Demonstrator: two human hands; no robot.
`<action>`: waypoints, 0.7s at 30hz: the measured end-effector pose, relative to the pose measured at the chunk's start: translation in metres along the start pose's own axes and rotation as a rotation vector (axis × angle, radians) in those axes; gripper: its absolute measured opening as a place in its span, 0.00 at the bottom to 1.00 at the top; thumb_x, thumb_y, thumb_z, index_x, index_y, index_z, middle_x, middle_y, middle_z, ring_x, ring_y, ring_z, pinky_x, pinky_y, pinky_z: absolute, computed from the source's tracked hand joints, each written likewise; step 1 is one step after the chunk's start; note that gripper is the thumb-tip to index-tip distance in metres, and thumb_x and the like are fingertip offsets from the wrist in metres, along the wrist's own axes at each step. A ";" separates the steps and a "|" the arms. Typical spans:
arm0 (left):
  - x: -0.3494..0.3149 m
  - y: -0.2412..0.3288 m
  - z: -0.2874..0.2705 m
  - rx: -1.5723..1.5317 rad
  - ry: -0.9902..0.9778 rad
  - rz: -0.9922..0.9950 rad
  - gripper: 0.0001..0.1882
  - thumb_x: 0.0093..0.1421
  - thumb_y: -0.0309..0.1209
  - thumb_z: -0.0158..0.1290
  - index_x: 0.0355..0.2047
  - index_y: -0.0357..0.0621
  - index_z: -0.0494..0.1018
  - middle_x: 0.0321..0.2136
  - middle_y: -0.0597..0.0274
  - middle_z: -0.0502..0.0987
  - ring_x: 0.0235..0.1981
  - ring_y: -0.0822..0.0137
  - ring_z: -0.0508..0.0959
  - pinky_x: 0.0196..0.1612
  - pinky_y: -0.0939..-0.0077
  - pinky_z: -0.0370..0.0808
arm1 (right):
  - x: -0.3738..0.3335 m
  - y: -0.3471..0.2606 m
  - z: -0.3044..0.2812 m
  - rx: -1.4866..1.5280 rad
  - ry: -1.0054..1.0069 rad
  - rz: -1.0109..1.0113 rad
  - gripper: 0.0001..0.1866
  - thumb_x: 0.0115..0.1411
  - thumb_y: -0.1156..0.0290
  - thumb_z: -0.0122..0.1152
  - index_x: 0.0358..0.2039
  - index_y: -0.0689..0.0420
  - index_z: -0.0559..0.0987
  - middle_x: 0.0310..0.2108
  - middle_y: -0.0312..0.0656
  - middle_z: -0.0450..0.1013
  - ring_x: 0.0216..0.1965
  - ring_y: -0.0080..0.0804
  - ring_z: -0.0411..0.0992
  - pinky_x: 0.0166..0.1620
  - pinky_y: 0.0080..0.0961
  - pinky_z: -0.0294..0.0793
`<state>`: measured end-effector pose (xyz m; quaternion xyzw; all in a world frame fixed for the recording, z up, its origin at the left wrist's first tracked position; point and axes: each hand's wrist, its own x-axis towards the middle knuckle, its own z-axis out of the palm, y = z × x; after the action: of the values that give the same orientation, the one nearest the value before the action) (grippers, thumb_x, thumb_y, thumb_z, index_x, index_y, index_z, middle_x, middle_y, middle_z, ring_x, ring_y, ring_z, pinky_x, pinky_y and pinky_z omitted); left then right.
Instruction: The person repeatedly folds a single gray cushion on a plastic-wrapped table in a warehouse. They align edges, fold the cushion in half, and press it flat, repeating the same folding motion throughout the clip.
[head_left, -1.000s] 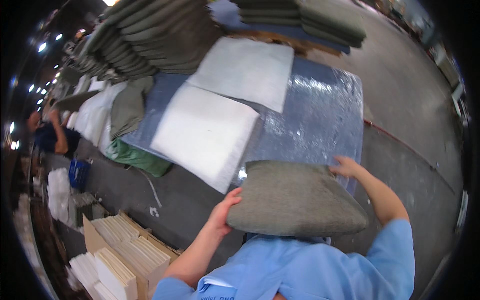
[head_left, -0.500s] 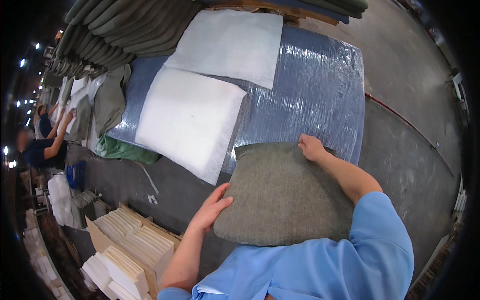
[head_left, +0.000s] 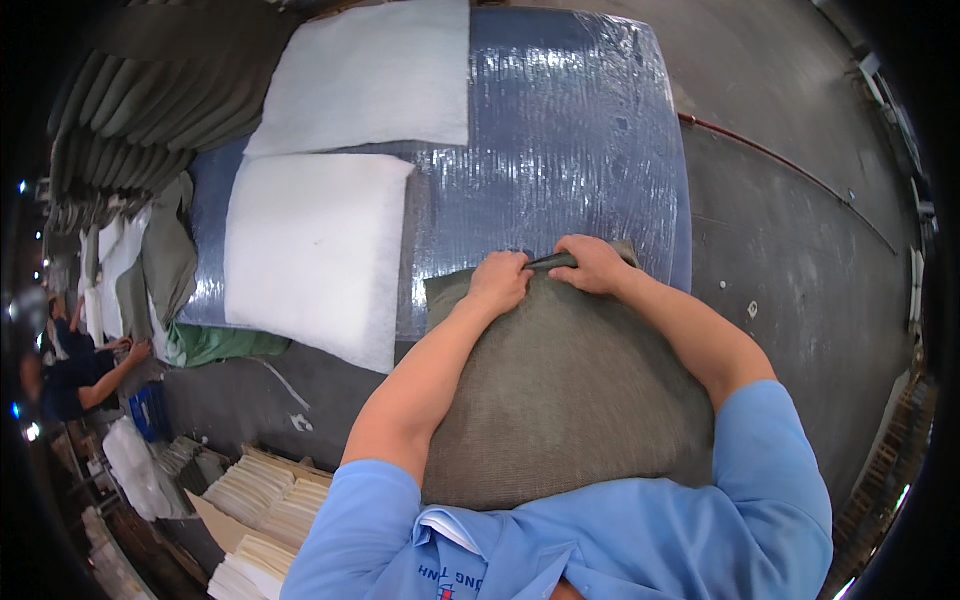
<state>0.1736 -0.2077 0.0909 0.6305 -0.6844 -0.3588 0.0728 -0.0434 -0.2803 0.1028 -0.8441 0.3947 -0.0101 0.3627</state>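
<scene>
A stuffed grey-green fabric cushion [head_left: 565,400] lies against my front, with its far edge resting over the near side of the plastic-wrapped blue stack [head_left: 540,190]. My left hand [head_left: 500,283] is closed on the cushion cover's far edge. Close to its right, my right hand [head_left: 592,266] pinches the same edge, and a dark fold of cloth shows between the two hands. What fills the cover is hidden. Left of the cushion, a white padding sheet [head_left: 315,250] lies on the stack, its near corner hanging over the edge. Beyond it is another white padding sheet [head_left: 370,75].
Piled grey-green cushions [head_left: 150,100] stand at the far left. A green cloth bundle [head_left: 215,342] sits by the stack's left corner. An open carton [head_left: 215,520] holds cream slabs at lower left. A co-worker [head_left: 75,385] works at the left. A reddish hose [head_left: 760,150] crosses the floor at right.
My left hand has moved from the cushion's left side up to its far edge, beside my right hand. The edge is now gathered between them. The view has shifted.
</scene>
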 end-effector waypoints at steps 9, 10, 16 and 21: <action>0.017 -0.010 0.024 0.049 0.184 -0.073 0.17 0.74 0.43 0.44 0.36 0.43 0.71 0.25 0.44 0.80 0.29 0.38 0.81 0.35 0.42 0.75 | 0.016 0.009 0.014 -0.052 -0.040 0.095 0.16 0.72 0.57 0.51 0.43 0.59 0.72 0.38 0.54 0.78 0.43 0.57 0.77 0.46 0.51 0.74; 0.021 -0.013 0.026 0.049 0.178 -0.082 0.17 0.74 0.44 0.43 0.36 0.43 0.71 0.24 0.44 0.80 0.29 0.37 0.81 0.34 0.42 0.75 | 0.020 0.009 0.013 -0.067 -0.046 0.110 0.15 0.72 0.58 0.50 0.42 0.59 0.71 0.37 0.54 0.78 0.43 0.57 0.77 0.45 0.50 0.74; 0.040 -0.026 0.034 0.018 0.187 -0.152 0.19 0.75 0.46 0.41 0.35 0.47 0.72 0.23 0.43 0.80 0.28 0.37 0.81 0.34 0.42 0.75 | 0.041 0.025 0.021 -0.120 -0.075 0.055 0.15 0.73 0.57 0.49 0.41 0.57 0.71 0.33 0.51 0.80 0.38 0.57 0.79 0.41 0.51 0.75; 0.044 -0.029 0.033 0.044 0.156 -0.147 0.21 0.74 0.48 0.41 0.34 0.44 0.72 0.24 0.43 0.81 0.29 0.38 0.82 0.36 0.43 0.76 | 0.048 0.030 0.029 -0.137 -0.139 0.079 0.18 0.73 0.53 0.48 0.40 0.56 0.72 0.32 0.51 0.80 0.37 0.57 0.79 0.41 0.51 0.75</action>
<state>0.1701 -0.2331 0.0345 0.7066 -0.6362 -0.2979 0.0851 -0.0216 -0.3077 0.0494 -0.8493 0.4013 0.0898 0.3310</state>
